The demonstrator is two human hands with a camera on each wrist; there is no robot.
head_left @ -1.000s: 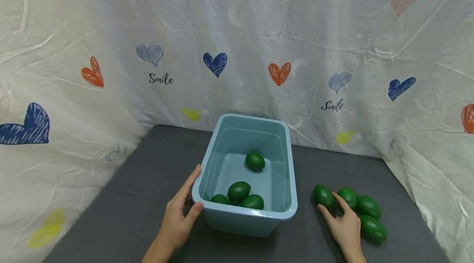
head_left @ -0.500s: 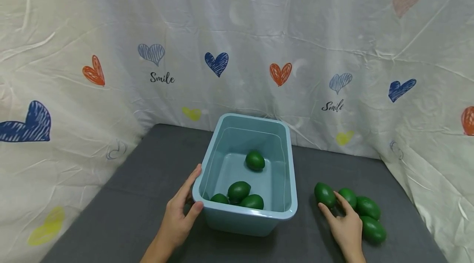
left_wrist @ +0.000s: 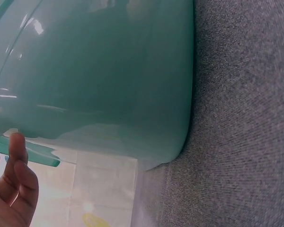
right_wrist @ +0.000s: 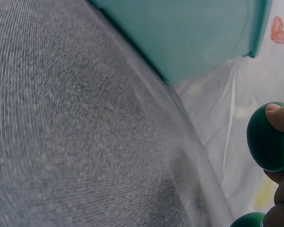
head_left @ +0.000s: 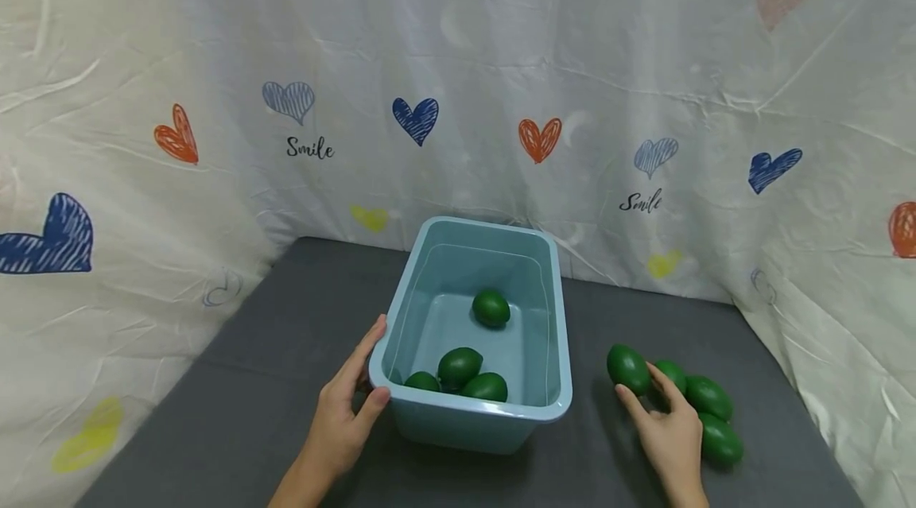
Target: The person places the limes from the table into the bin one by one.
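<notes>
Green lime [head_left: 628,367] pinched in right hand [head_left: 669,432] on the grey table [head_left: 250,381], just right of the light-blue plastic bin [head_left: 558,349], long axis slanting away and leftward. Three more limes [head_left: 708,412] clustered just beyond the fingers. Left hand [head_left: 343,420] clasping the bin's near-left corner, thumb over the rim. Four limes [head_left: 461,369] inside already.

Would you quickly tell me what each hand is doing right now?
Left hand: holds the bin by its near-left corner.
Right hand: pinches a green lime beside the bin.
</notes>
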